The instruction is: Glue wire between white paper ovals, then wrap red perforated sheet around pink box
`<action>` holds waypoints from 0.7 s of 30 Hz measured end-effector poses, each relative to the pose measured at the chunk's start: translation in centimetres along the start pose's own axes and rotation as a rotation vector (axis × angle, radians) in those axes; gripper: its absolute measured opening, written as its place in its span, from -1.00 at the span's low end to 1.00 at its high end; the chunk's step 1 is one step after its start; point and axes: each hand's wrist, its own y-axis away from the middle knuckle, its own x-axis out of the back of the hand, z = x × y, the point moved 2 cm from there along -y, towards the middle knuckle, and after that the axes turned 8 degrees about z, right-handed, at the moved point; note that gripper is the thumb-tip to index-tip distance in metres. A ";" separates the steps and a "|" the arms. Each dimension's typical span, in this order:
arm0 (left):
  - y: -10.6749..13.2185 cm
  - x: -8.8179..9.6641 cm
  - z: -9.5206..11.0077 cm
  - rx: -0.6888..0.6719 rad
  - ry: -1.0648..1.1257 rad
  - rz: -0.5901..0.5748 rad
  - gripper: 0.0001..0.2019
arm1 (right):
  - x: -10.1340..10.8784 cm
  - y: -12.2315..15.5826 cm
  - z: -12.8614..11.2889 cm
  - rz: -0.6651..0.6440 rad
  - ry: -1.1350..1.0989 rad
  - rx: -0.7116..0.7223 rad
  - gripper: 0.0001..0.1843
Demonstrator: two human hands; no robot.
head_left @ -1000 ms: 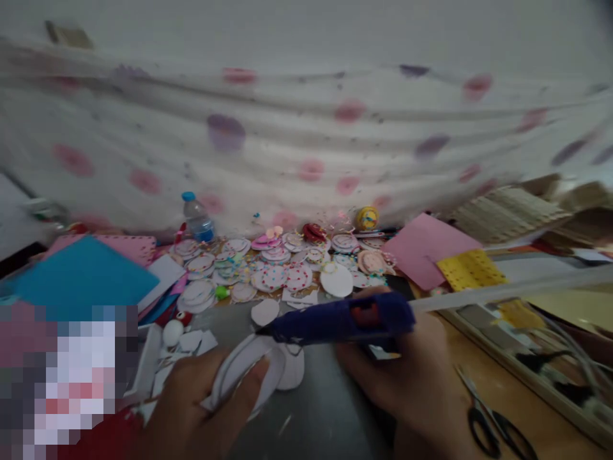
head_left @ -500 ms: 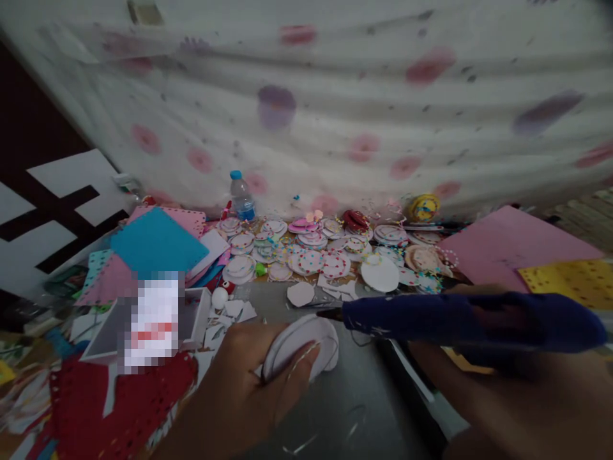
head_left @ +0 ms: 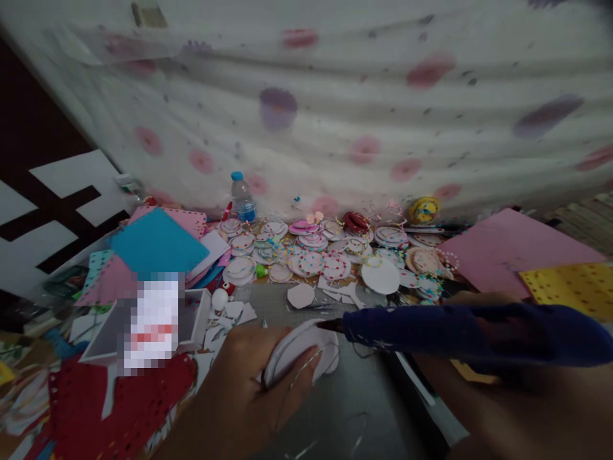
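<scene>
Between the thumb and fingers of my left hand (head_left: pixel 253 377) is a white round cutout (head_left: pixel 297 348), tilted, apparently of more than one layer. A thin pale strand trails over my thumb. My right hand (head_left: pixel 507 383) is wrapped round the lower part of a dark blue glue gun (head_left: pixel 416 331), seen from the side and pointing left. Its dark nozzle meets or almost meets the cutout's upper edge; I cannot tell if they touch. Just beyond the cutout a white many-sided piece (head_left: pixel 301 296) lies on the grey work surface (head_left: pixel 349 409).
Several decorated white discs (head_left: pixel 311 262) spread along the back, before a flowered curtain (head_left: pixel 325 115). A blue-capped bottle (head_left: pixel 243 199) stands behind them. To the left are a white box (head_left: pixel 198 326), a blue sheet (head_left: pixel 158 243) and red sheets (head_left: pixel 119 409); a pink sheet (head_left: pixel 512 249) lies right.
The glue gun has dropped slightly, its nozzle now lower along the cutout's upper edge. My left hand keeps its hold almost unmoved. The whole view has shifted a little.
</scene>
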 end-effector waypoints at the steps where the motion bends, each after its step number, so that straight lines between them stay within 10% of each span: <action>1: 0.0 0.0 0.0 0.004 -0.017 -0.002 -0.68 | 0.0 0.1 0.0 0.001 0.002 -0.008 -0.87; 21: -0.2 -0.3 -0.1 0.033 0.043 -0.042 -0.69 | 0.1 -0.2 0.9 -0.044 0.058 0.176 -0.83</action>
